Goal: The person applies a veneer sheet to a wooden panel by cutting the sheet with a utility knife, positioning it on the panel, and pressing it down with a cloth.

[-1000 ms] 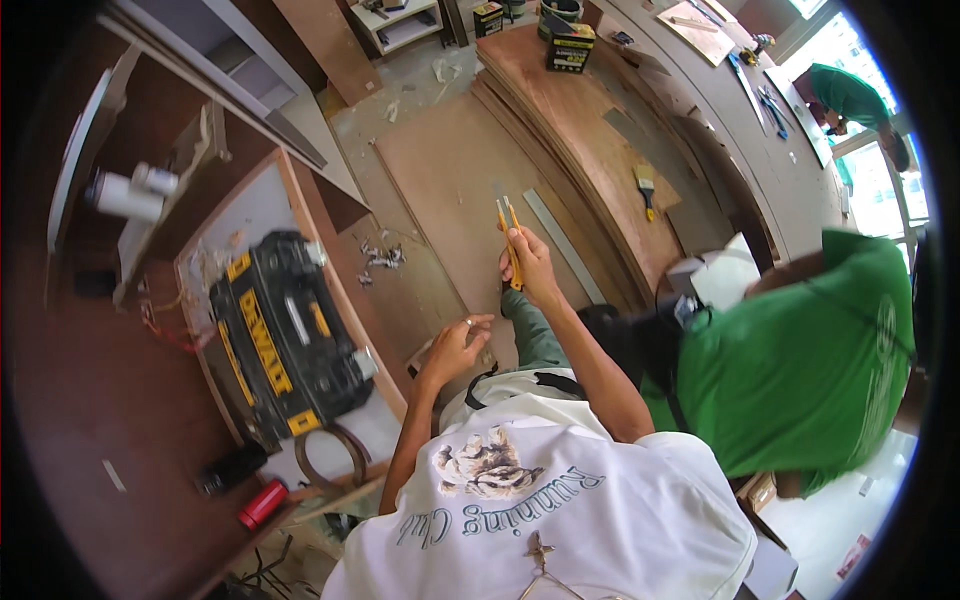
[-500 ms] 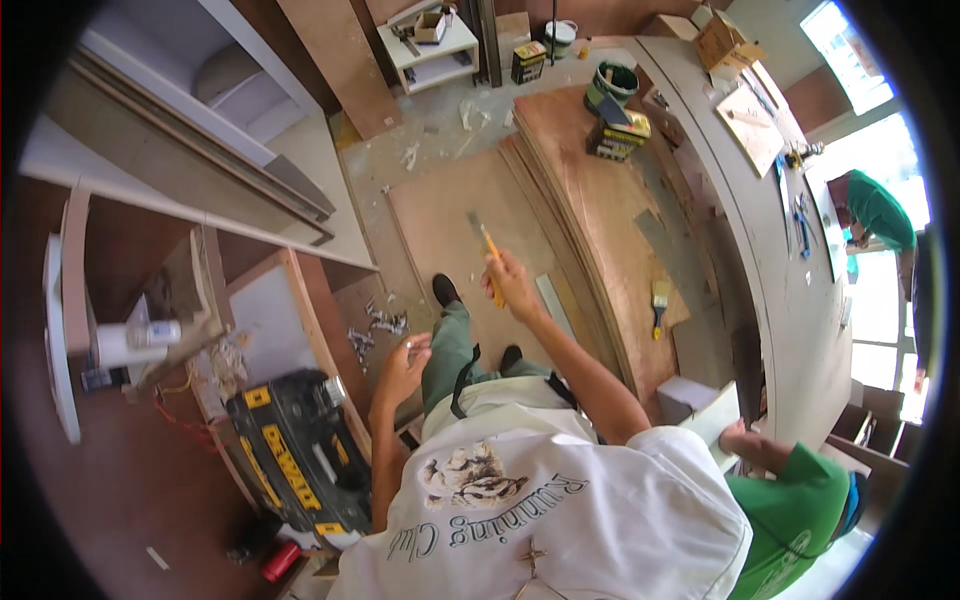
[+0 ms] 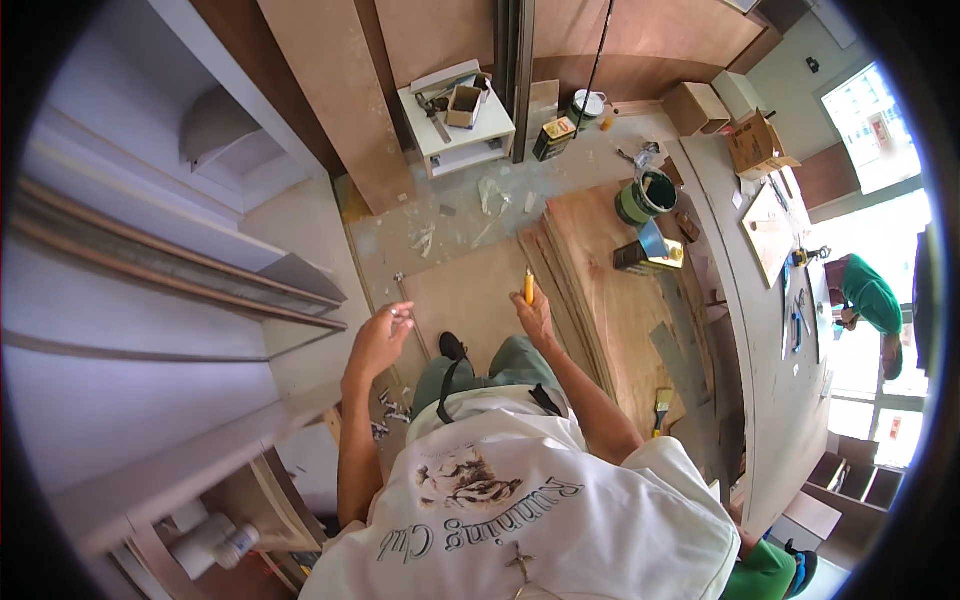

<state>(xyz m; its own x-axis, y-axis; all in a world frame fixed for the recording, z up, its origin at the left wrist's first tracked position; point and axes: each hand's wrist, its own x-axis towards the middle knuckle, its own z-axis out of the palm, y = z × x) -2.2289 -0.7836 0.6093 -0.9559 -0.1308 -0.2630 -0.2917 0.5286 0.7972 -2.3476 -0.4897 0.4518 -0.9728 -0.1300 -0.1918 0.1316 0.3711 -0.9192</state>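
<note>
Presently held: one yellow-handled tool [image 3: 529,288], in the right hand [image 3: 536,315], fingers wrapped around it, slim tip pointing away from the body; exact kind too small to tell. Left hand [image 3: 380,338]: fingers loosely curled, nothing seen in it, apart from the right.

Changes within the last second: black toolbox gone from view; white cabinetry [image 3: 150,280] now filling the left side; nearer co-worker reduced to a patch of green shirt [image 3: 760,572] at lower right. Reading: the wearer has probably turned or stepped, with the tool carried in the air and applied to no surface.

Floor board [image 3: 465,290]: brown sheet, flat, below the hands; tool seen over its right edge. Grey scraps [image 3: 390,410]: off its left edge, nearer the body.

Board stack [image 3: 600,270]: right of the floor board. Green bucket [image 3: 628,207] at its far right corner; dark tin [image 3: 628,258] just nearer; paintbrush [image 3: 662,408] toward the near end.

Counter [image 3: 730,300]: long, pale, curving along the right. Open carton [image 3: 757,147] at its far end; blue-handled pliers [image 3: 797,332] toward its right edge; second co-worker [image 3: 875,295] bent beyond that edge.

Far wall: small white cabinet [image 3: 465,152], open box [image 3: 464,107] on top; white-lidded pail [image 3: 588,105] to its right.
</note>
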